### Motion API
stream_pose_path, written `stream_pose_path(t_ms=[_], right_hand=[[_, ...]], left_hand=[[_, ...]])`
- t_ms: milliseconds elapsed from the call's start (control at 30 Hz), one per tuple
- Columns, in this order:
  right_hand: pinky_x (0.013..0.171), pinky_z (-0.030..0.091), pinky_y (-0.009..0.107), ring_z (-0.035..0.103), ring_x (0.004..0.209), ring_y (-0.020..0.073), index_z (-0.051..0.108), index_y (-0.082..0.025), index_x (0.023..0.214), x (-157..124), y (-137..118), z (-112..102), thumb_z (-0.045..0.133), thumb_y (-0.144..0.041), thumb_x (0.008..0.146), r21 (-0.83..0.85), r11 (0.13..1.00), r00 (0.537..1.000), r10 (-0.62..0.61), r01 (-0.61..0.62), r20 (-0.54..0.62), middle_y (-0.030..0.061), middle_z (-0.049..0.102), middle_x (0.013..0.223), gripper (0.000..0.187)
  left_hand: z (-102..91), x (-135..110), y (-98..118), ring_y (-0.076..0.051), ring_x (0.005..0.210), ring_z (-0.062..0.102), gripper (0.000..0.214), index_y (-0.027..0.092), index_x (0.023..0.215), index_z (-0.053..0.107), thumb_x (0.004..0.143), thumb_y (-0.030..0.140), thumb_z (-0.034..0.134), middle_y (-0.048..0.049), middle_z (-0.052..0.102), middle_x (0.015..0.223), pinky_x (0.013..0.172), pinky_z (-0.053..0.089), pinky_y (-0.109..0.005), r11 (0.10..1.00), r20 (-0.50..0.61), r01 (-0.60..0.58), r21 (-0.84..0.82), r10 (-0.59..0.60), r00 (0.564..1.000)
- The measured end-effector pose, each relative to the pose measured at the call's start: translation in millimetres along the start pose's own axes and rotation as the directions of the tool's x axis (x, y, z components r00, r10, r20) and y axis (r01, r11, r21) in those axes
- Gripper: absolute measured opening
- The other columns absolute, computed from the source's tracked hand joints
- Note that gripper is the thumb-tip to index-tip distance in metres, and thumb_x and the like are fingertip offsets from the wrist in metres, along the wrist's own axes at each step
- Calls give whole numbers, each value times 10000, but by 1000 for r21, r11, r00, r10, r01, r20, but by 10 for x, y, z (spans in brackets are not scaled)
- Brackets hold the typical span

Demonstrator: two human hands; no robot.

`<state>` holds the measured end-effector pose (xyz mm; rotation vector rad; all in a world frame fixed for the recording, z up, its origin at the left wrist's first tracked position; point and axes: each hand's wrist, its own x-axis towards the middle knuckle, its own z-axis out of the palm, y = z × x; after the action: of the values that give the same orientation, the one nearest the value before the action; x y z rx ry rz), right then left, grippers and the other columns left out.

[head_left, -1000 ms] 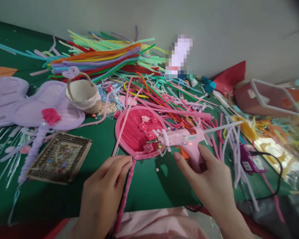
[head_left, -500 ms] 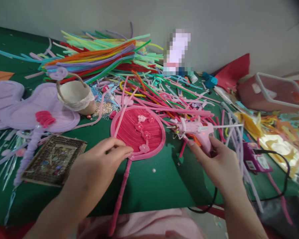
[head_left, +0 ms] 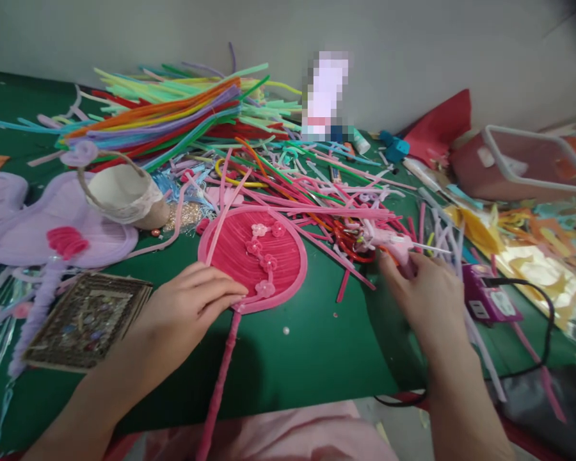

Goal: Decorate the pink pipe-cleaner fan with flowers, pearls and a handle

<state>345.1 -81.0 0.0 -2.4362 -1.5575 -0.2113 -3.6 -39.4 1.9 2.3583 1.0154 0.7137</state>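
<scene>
A round fan (head_left: 233, 262) of red and pink pipe cleaners lies on the green table, with small pink flowers (head_left: 269, 262) curving down its right half. Its wrapped pink handle (head_left: 223, 378) points toward me. At the fan's lower edge, my left hand (head_left: 187, 314) pinches a light pink pipe cleaner (head_left: 225, 211), whose free end slants up across the fan. My right hand (head_left: 427, 301) grips a pink hot glue gun (head_left: 388, 242), nozzle to the left, held over loose pipe cleaners. A white glue stick (head_left: 432, 248) protrudes from its rear. Red-orange scissor handles (head_left: 352, 246) lie by the nozzle.
Bundled colourful pipe cleaners (head_left: 158, 121) lie at the back. On the left are a small basket (head_left: 156, 208), a lilac butterfly shape (head_left: 110, 243) and a cardboard tray (head_left: 141, 288). A purple power box (head_left: 492, 294) with a black cord and a plastic bin (head_left: 518, 176) stand right.
My right hand has moved the glue gun rightward, away from the fan, toward the loose pipe cleaners. My left hand keeps its pinch at the fan's edge. The view has shifted slightly.
</scene>
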Motion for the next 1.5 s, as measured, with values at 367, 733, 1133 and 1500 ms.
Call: stream_pose_path(t_ms=[367,733,1133,1500], right_hand=[[713,505,332,657,732,193,726,-223,976,-368,-624,-495,637,-376,904,350,903,966,-203,248,-161,68,713,890,191],[659,556,227,696,697,123,784,-241,837,-511,-1405,-155,751,-150,808,885,462,848,-488,52,205,-10,757,775,100],[555,547,218,652,601,115,767,-221,834,-731,-1378,-163,706,-149,809,858,502,892,-429,106,141,12,729,738,98],[594,547,217,627,613,101,771,-217,852,-869,-1414,-84,709,-146,827,731,647,917,-391,217,74,3,722,783,98]], left_hand=[[-33,53,71,-148,680,711,183,303,995,726,870,409,645,31,785,846,589,513,-217,881,33,422,-215,-426,904],[-36,42,183,-151,643,716,290,297,1117,641,845,393,664,50,786,785,499,457,-209,842,25,458,-287,-471,882],[-60,-237,298,-147,721,695,189,283,1010,664,940,429,566,27,746,854,702,537,-248,959,-254,280,46,-259,932],[253,-730,409,-119,755,671,105,272,1018,605,983,268,506,35,701,863,753,529,-218,933,-275,340,-115,-359,892]])
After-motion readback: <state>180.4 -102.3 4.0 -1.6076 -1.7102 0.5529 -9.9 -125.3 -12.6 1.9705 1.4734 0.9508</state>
